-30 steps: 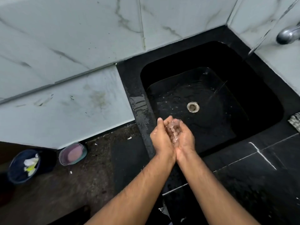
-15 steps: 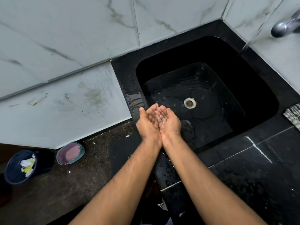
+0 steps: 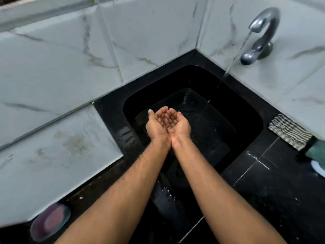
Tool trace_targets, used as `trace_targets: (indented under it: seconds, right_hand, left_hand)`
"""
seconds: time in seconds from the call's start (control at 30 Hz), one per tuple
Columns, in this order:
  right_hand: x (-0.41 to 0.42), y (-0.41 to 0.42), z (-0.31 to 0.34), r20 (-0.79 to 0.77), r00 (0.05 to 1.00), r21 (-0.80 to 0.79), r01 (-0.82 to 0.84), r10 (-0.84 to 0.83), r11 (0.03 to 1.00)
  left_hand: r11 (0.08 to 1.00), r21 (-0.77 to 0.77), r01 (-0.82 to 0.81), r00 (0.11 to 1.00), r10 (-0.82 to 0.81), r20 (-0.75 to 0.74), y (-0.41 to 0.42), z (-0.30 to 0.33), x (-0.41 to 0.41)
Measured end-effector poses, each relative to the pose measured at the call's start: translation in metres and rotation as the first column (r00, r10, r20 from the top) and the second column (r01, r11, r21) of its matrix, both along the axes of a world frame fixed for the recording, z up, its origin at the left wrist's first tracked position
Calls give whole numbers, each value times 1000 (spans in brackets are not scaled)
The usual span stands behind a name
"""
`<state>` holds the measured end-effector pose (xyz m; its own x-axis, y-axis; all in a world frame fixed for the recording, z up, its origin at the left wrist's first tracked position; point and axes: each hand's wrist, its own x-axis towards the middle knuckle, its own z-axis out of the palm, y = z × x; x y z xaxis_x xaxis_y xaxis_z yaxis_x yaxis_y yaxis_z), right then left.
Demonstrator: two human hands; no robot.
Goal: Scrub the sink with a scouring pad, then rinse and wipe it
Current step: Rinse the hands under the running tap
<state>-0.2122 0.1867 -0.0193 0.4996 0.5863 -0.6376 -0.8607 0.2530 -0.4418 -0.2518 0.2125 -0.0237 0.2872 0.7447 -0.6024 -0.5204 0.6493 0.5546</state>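
Note:
A black square sink is set in a dark counter, and its floor is wet. My left hand and my right hand are pressed side by side, palms up, cupped together over the left part of the basin. Both hold nothing solid, and the fingers are slightly curled and wet. A chrome tap on the right wall runs, with a thin stream of water falling into the far right of the sink, clear of my hands. The drain is hidden behind my hands.
A striped cloth lies on the counter right of the sink, beside a green pad. White marble tiles cover the walls and the left ledge. A pink-lidded round container stands on the floor at lower left.
My cupped hands let the water go, then moved forward and up over the basin, empty. The view tilted up, bringing the tap and its stream fully into sight.

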Motion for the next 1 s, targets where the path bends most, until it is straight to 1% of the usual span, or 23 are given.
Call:
trace_targets:
  seconds: [0.07, 0.13, 0.3, 0.4, 0.5, 0.7, 0.83, 0.93, 1.0]
  right_hand:
    - [30, -3, 1, 44, 994, -19, 105, -104, 994]
    - [63, -1, 4, 49, 974, -6, 223, -222, 975]
    - [123, 11, 13, -27, 896, 41, 444, -443, 895]
    - [147, 18, 19, -74, 822, 93, 569, -564, 817]
    - [154, 20, 24, -122, 785, 145, 620, -608, 771]
    - [150, 15, 31, -128, 780, 198, 625, -613, 755]
    - [137, -13, 37, -68, 791, 212, 608, -609, 765]
    - [125, -50, 34, -20, 787, 183, 609, -616, 772]
    - [115, -80, 31, 0, 768, 156, 632, -640, 759]
  left_hand:
    - [995, -13, 97, 995, -97, 14, -3, 7, 29]
    - [976, -15, 218, 975, -217, 42, 3, 14, 64]
    - [913, -2, 408, 910, -406, 87, 24, 32, 127]
    - [861, 4, 508, 858, -507, 80, 32, 38, 157]
    - [851, -7, 525, 849, -523, 72, 30, 40, 171]
    - [834, 16, 551, 830, -550, 94, 26, 39, 175]
    - [803, 70, 592, 800, -596, 75, 0, 39, 165]
    - [786, 56, 616, 775, -617, 137, -35, 34, 151]
    - [772, 36, 635, 759, -631, 161, -64, 32, 143]
